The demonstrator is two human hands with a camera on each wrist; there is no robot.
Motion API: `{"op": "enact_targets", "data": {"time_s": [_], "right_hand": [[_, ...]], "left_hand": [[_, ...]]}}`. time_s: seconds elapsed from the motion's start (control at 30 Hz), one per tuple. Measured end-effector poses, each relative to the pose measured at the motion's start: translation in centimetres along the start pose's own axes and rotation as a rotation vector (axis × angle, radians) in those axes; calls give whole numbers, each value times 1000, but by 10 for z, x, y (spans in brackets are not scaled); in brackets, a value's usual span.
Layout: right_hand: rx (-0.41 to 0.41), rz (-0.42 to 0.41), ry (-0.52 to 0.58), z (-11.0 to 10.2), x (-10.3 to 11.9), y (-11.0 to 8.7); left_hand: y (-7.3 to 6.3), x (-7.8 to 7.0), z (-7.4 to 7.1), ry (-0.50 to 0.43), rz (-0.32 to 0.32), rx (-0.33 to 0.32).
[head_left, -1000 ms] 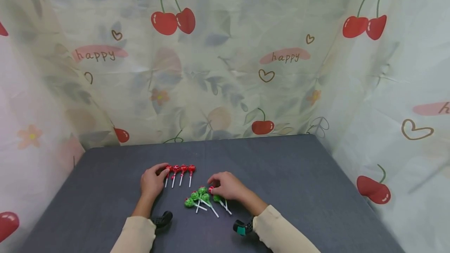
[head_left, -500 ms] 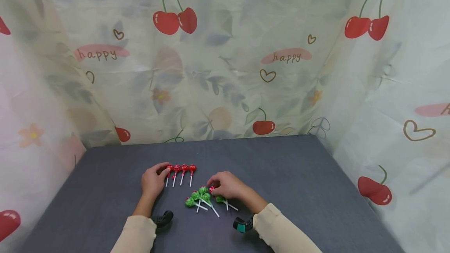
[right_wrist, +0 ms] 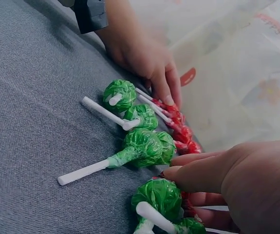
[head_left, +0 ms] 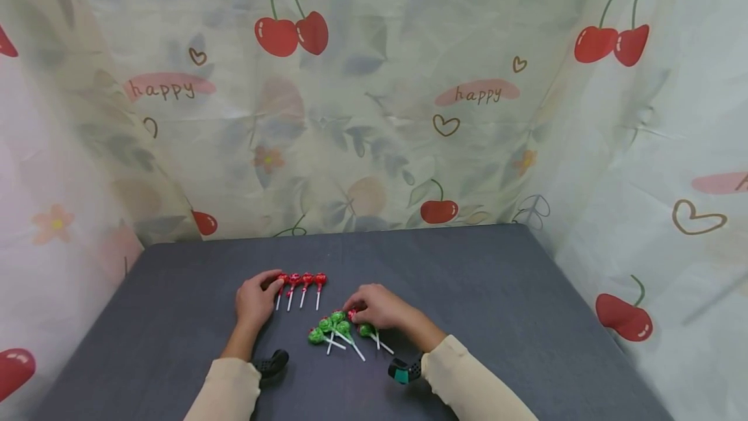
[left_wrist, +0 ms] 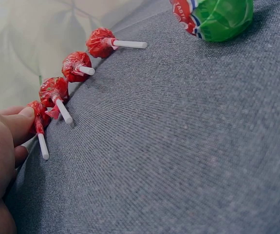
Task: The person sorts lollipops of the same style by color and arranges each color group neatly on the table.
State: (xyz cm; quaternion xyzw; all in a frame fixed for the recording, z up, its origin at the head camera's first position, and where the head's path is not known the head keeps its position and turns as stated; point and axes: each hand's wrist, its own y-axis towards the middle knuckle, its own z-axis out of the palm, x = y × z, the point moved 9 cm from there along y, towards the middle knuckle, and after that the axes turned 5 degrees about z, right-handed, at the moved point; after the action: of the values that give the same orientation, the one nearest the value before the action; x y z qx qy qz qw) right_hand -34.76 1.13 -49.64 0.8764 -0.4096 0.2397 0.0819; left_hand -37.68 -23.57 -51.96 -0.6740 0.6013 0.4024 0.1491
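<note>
Four-like neat spacing aside, several red-wrapped lollipops (head_left: 306,279) lie in a row with white sticks toward me. My left hand (head_left: 254,301) pinches the leftmost red lollipop (left_wrist: 41,122) by its wrapped head, thumb on the near side. Right of centre, my right hand (head_left: 381,308) holds another red lollipop (head_left: 352,315) between thumb and fingers; most of it is hidden behind them. Just left of that hand lies a loose cluster of green lollipops (head_left: 343,329), their sticks crossing. One more green lollipop (head_left: 365,330) rests below the right fingers, beside a second white stick.
The lollipops lie on a dark grey cloth-covered table (head_left: 467,291). A cherry-printed curtain (head_left: 362,148) stands behind the table and along both sides. Black straps with devices, including the right one (head_left: 403,372), sit at both wrists.
Beneath my right hand, a green lollipop's stick has swung to point farther right. Both hands keep their places and their hold on the red lollipops.
</note>
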Motion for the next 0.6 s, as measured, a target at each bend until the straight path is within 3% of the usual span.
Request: {"op": "enact_targets", "data": {"time_s": [0.17,0.6], "right_hand": [[2,-19,1,-3,3,-1],[15,29,54,-11,2,2]], "left_hand": [[0,0,0,2,-3,-3],[-1,-2,-1,0,-1,6]]}}
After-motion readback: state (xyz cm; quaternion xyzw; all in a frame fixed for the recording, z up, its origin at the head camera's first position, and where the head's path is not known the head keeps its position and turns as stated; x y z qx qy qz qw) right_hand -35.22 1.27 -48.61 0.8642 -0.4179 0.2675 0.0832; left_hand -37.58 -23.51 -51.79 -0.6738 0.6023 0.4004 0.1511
